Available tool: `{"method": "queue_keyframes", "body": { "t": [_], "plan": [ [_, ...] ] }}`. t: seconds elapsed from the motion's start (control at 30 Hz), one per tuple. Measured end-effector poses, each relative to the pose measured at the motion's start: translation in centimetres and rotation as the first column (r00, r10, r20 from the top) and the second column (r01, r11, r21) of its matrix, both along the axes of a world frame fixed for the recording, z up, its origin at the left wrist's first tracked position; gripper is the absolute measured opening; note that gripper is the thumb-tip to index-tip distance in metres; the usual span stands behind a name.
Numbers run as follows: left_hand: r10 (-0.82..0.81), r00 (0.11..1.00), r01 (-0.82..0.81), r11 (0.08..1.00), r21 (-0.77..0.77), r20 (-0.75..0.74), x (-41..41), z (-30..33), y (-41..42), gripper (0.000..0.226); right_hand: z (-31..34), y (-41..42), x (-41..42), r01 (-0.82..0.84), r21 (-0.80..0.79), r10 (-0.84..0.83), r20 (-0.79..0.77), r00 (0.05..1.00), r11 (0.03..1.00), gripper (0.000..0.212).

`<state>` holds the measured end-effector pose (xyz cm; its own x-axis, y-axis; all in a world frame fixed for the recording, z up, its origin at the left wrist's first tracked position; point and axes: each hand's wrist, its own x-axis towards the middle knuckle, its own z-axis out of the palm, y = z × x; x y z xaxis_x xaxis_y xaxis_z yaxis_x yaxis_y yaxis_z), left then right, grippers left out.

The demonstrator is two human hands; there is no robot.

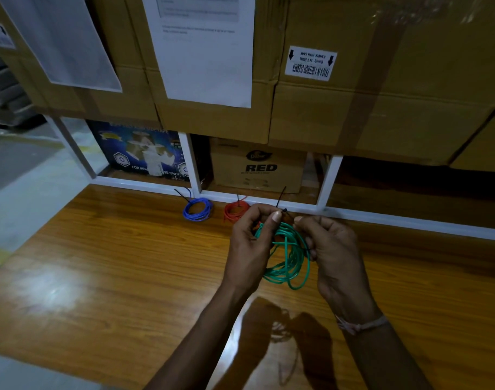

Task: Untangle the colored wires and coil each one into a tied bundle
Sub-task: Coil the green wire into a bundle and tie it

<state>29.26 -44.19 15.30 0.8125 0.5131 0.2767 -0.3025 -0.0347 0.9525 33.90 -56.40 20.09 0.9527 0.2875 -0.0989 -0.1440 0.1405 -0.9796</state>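
Holding green wire coil (288,254) above desk (100,263) in head view: left hand (250,246) pinching black tie (281,204), right hand (333,249) gripping coil's far side. Advice: keeping loops bunched, drawing tie snug. Blue bundle (198,209), red bundle (235,211) lying tied behind.

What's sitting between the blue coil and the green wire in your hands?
The red coil, on the table, seen from the head camera, between the blue coil and green wire.
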Motion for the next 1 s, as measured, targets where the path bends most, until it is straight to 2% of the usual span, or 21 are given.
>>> {"method": "queue_keyframes", "body": {
  "t": [0.3,0.4,0.57,0.73,0.87,1.0],
  "plan": [
    [-0.046,0.999,0.047,0.995,0.092,-0.007,-0.3,0.2,0.0,0.010,-0.4,-0.2,0.2,-0.033,0.074,0.036,-0.048,0.998,0.997,0.018],
    [-0.039,0.999,0.041,0.995,0.089,-0.014,-0.3,0.2,0.0,0.010,-0.8,-0.5,0.4,-0.051,0.020,0.051,-0.015,0.999,0.999,0.030],
    [0.004,1.000,-0.002,0.997,0.079,-0.015,-0.4,0.4,0.4,0.010,-1.3,-1.3,0.7,-0.101,-0.055,0.100,-0.023,0.995,0.993,0.019],
    [-0.011,0.999,0.018,0.980,0.200,-0.037,-0.3,0.1,0.5,0.009,-1.6,-1.3,0.6,-0.120,-0.062,0.122,0.021,0.992,0.991,0.024],
    [-0.003,0.999,0.013,0.975,0.220,-0.049,-0.3,0.1,0.9,0.008,-1.4,-1.6,0.7,-0.059,-0.074,0.062,0.042,0.997,0.995,0.017],
    [-0.034,0.997,0.052,0.962,0.267,-0.072,-0.5,0.3,1.0,0.008,-1.2,-1.9,2.2,0.004,-0.149,0.024,0.188,0.982,0.989,0.007]
  ]
}}
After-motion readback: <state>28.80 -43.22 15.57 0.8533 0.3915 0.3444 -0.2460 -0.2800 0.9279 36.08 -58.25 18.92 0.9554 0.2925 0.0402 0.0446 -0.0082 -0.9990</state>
